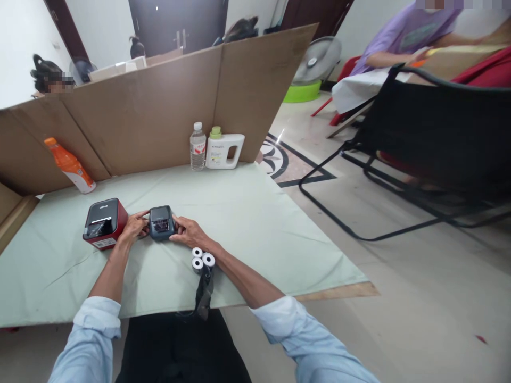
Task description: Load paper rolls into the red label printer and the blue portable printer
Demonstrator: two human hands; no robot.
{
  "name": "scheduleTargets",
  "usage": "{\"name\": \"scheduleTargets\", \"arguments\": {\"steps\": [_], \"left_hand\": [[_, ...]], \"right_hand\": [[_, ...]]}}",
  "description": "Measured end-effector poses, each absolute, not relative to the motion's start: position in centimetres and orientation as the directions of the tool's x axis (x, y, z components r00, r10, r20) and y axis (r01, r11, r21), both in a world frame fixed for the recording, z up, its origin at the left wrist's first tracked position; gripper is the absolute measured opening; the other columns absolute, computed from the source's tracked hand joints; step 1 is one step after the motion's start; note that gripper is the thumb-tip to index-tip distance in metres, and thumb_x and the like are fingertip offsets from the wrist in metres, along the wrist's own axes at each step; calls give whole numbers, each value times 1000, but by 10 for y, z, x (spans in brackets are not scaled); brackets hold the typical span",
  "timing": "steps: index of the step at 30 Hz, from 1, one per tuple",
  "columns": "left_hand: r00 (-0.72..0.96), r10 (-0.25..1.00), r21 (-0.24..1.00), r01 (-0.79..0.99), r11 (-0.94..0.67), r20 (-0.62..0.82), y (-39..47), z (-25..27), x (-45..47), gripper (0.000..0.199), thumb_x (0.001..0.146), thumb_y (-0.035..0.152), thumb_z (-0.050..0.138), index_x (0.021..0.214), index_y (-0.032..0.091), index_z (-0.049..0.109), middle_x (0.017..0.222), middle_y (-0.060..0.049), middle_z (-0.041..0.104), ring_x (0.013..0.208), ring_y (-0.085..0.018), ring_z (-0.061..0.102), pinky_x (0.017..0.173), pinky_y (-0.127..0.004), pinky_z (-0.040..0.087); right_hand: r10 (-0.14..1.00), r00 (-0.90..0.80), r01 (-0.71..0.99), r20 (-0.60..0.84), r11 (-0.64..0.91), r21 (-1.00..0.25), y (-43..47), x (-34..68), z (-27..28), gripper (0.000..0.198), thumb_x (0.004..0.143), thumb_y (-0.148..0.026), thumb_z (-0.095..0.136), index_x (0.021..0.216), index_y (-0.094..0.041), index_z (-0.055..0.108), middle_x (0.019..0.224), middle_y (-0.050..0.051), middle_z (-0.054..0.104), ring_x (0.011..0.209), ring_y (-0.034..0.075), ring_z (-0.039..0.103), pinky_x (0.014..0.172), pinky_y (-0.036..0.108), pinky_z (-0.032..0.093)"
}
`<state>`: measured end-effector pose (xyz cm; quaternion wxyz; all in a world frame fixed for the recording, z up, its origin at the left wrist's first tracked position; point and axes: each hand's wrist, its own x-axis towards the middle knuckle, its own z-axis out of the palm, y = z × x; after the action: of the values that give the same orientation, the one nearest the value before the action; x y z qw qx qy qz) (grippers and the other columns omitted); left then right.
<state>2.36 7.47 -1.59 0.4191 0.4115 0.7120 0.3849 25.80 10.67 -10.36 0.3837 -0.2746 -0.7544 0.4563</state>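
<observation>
A small dark blue-grey label printer [161, 230] stands on the cloth-covered table between my hands. My left hand [137, 226] has its fingers against the printer's left side. On the opposite side, my right hand [189, 232] grips it with thumb and fingers bent. Just left of my left hand is a larger red and black printer [106, 215] with a clear window on top. Three white paper rolls [208, 259] stand by my right forearm. A crumpled dark strip [204, 295] runs from them over the table's front edge.
A cardboard screen [151, 114] borders the table's back. Before it are an orange bottle [69, 165], a water bottle [197, 149] and a white jug [217, 151]. Right of the table are a black folding chair [439, 133], a fan [317, 59] and a person in purple [399, 37].
</observation>
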Motion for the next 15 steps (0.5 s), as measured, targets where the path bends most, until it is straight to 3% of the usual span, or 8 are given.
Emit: {"name": "scheduleTargets", "arguments": {"steps": [10,15], "left_hand": [[-338,912,895,291,337,-234,77,-25,28,64,79,13,67,143,15,64,78,-2,71,48,-7,55,42,-15,41],[-265,960,937,305,168,-86,63,-30,24,63,79,21,70,141,18,65,124,-11,72,69,-11,66,52,-17,51]], "right_hand": [[770,-552,66,319,422,-904,108,258,-103,73,73,-38,86,141,-21,63,89,-2,60,64,13,54,67,29,52],[769,-545,64,333,434,-899,109,257,-107,78,73,-38,87,145,-23,60,93,-1,62,63,12,54,66,29,53]]}}
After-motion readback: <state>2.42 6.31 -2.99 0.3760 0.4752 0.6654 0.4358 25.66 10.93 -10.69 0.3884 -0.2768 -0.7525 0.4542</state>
